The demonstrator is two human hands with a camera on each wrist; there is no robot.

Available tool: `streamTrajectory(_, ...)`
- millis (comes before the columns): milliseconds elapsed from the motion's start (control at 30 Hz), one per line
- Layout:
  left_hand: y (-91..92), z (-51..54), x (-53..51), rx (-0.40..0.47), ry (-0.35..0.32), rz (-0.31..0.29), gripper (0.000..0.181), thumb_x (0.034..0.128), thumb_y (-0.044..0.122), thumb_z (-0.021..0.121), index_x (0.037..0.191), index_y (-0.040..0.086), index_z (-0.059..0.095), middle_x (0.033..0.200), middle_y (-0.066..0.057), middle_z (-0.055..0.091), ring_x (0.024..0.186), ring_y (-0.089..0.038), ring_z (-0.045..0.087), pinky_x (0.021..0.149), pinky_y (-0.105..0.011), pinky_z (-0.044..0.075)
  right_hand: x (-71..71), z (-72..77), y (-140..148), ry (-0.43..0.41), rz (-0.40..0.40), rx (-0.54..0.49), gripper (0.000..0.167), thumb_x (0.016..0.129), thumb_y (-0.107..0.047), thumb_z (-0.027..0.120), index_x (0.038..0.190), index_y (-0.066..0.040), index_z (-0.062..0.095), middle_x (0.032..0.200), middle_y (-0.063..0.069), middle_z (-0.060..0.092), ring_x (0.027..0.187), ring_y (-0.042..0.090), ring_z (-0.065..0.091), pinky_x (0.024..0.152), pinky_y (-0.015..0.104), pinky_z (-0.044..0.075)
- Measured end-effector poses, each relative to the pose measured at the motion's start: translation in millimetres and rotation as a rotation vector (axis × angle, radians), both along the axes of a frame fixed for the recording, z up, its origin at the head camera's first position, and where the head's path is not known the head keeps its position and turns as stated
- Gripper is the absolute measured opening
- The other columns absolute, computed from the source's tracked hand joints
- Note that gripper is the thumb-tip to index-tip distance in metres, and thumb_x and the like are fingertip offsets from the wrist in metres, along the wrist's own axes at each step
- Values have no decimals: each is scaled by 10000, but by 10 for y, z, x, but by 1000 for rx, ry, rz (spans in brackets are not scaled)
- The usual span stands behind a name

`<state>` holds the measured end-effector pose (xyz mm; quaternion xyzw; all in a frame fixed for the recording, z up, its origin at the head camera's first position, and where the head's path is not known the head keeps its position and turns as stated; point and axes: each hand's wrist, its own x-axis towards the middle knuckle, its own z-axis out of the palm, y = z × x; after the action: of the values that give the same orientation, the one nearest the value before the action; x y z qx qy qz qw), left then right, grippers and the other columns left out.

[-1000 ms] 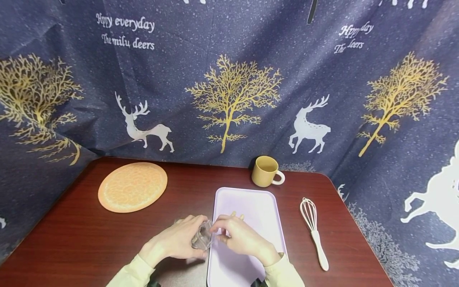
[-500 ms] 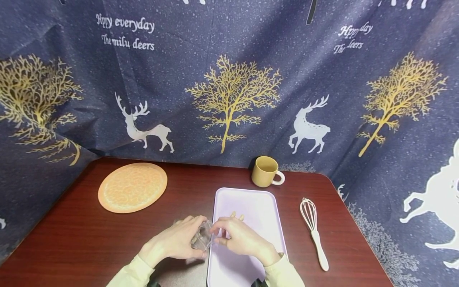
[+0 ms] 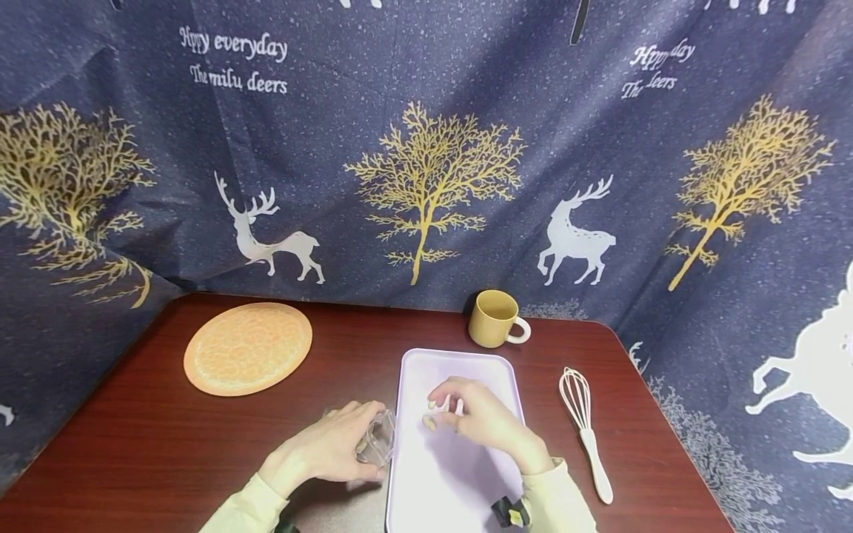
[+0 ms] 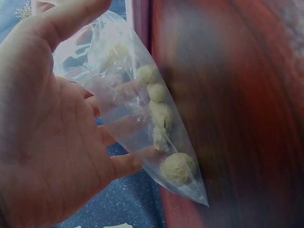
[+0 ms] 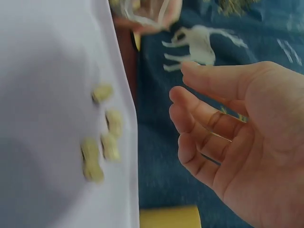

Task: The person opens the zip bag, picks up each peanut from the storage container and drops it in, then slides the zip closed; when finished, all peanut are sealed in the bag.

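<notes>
My left hand (image 3: 333, 444) curls round a clear plastic bag (image 3: 378, 438) just left of the lilac tray (image 3: 426, 481). In the left wrist view the bag (image 4: 128, 109) contains several peanuts (image 4: 178, 168), with fingers behind it. Over the tray hovers my right hand (image 3: 489, 422), its fingers apart and loosely bent, holding nothing in the right wrist view. Beneath and beside its fingertips lie peanuts (image 3: 429, 422); several peanuts (image 5: 91, 161) show on the tray in the right wrist view.
An orange round mat (image 3: 248, 348) lies at the back left. Behind the tray stands a yellow mug (image 3: 492, 318) with a white handle. A white whisk (image 3: 586, 437) lies right of the tray. A patterned cloth (image 3: 373, 148) hangs behind the table.
My right hand has moved right and slightly away from me, from beside the bag to over the tray, and its fingers have spread. My left hand has stayed at the bag.
</notes>
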<state>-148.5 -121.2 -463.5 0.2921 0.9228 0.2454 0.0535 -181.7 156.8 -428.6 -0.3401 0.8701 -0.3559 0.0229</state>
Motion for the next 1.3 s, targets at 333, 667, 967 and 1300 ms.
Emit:
streamTrajectory(333, -10, 9, 1, -10, -2, -10, 769, 714, 521, 829, 1322, 173, 511, 1154, 56, 571, 1080, -151, 527, 896, -467, 448, -91, -106, 452, -5, -65, 55, 197, 813, 30, 751, 998, -9, 694, 893, 77, 664, 728, 105, 571, 671, 361, 506)
streamTrajectory(667, -14, 5, 3, -14, -10, -7, 769, 712, 537, 826, 1321, 191, 511, 1141, 68, 566, 1061, -138, 523, 882, -464, 449, -109, -268, 533, -83, 8, 76, 193, 750, 42, 789, 886, -53, 692, 807, 41, 641, 722, 160, 586, 664, 264, 486)
streamTrajectory(967, -7, 18, 9, -18, -14, -2, 760, 711, 517, 830, 1317, 187, 513, 1141, 58, 566, 1063, -140, 519, 883, -475, 444, -94, -321, 472, -58, 34, 121, 198, 749, 18, 800, 879, -97, 704, 785, 12, 604, 725, 145, 593, 693, 265, 486)
streamTrajectory(1300, -8, 9, 9, -17, -21, 1, 754, 710, 513, 830, 1314, 190, 515, 1128, 59, 563, 1051, -141, 514, 882, -476, 436, -86, -311, 427, -40, 28, 154, 209, 752, 66, 775, 834, -115, 711, 762, -17, 582, 728, 130, 554, 699, 297, 471)
